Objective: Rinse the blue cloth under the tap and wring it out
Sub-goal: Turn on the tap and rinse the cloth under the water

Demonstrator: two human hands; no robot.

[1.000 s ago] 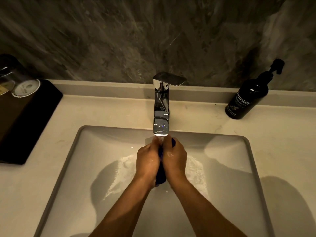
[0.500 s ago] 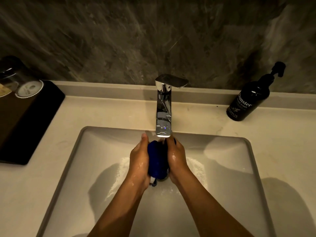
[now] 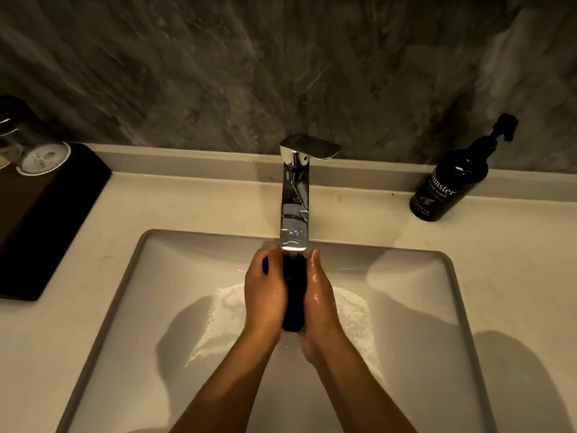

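The blue cloth [image 3: 293, 292] is bunched into a dark roll between my two palms, directly under the spout of the chrome tap [image 3: 295, 201]. Water runs from the spout onto the cloth. My left hand [image 3: 265, 292] presses the cloth from the left, and a bit of blue shows past its fingers. My right hand [image 3: 320, 298] presses from the right with wet, straight fingers. Both hands hover over the white rectangular sink [image 3: 156, 276], where water foams on the basin floor.
A black hand wash pump bottle [image 3: 449, 185] stands on the counter at the back right. At the left, a black tray [image 3: 46, 220] carries an upturned glass [image 3: 34, 145]. A dark marbled wall rises behind the counter ledge.
My hands have closed in around the cloth again, so less of the blue shows than half a second ago. The cloth stays under the running tap.
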